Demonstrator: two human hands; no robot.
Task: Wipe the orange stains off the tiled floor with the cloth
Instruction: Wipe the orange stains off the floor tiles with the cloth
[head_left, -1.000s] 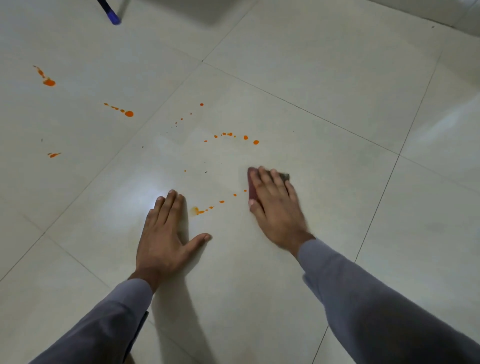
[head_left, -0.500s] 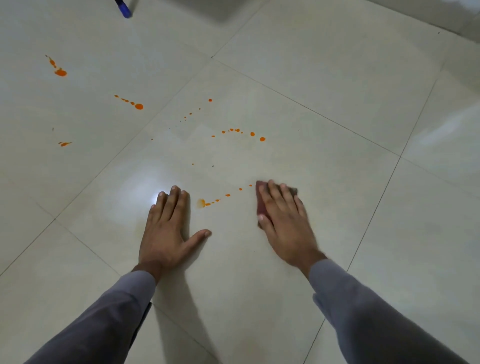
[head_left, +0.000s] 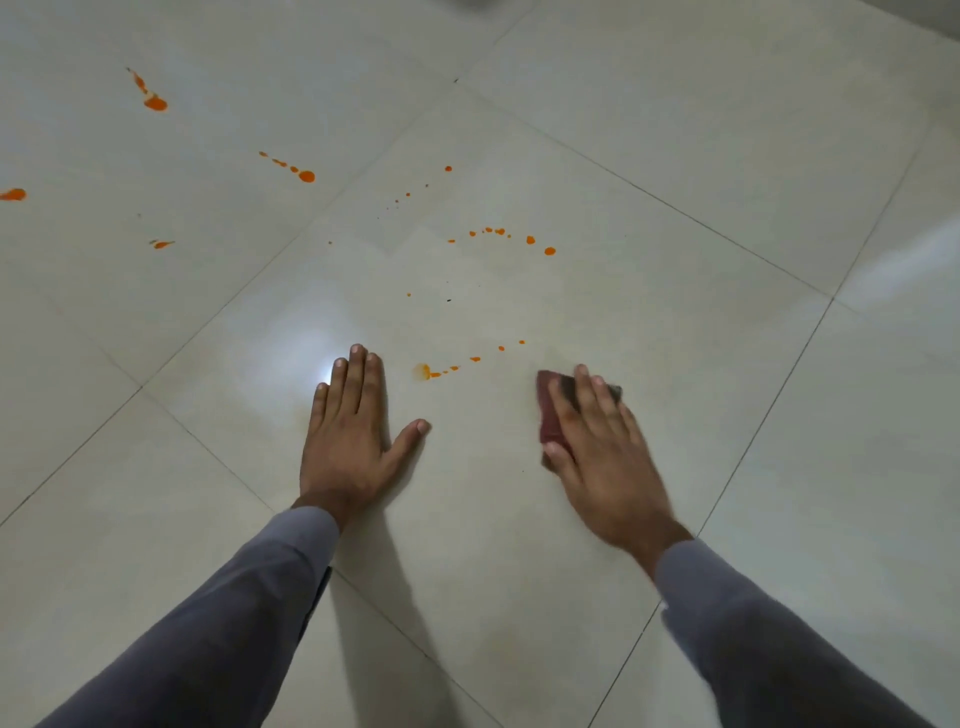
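Observation:
My right hand (head_left: 602, 441) lies flat on a dark red cloth (head_left: 548, 410) and presses it to the tiled floor (head_left: 675, 182); most of the cloth is hidden under the fingers. My left hand (head_left: 350, 431) rests flat on the floor, fingers straight, thumb spread. Between the hands runs a short line of orange drops (head_left: 452, 366), just left of the cloth. An arc of orange spots (head_left: 501, 236) sits further ahead. Bigger orange stains lie to the far left, one a round blob (head_left: 305, 175), another a streak (head_left: 150, 96).
Grout lines (head_left: 769, 405) cross the pale glossy tiles. A bright light reflection (head_left: 306, 358) shows just beyond my left fingertips. Another orange smear (head_left: 13, 195) sits at the left frame edge.
My right hand has drawn the cloth back toward me and to the right, away from the line of drops. The left hand has stayed planted. The blue object at the top has left the view.

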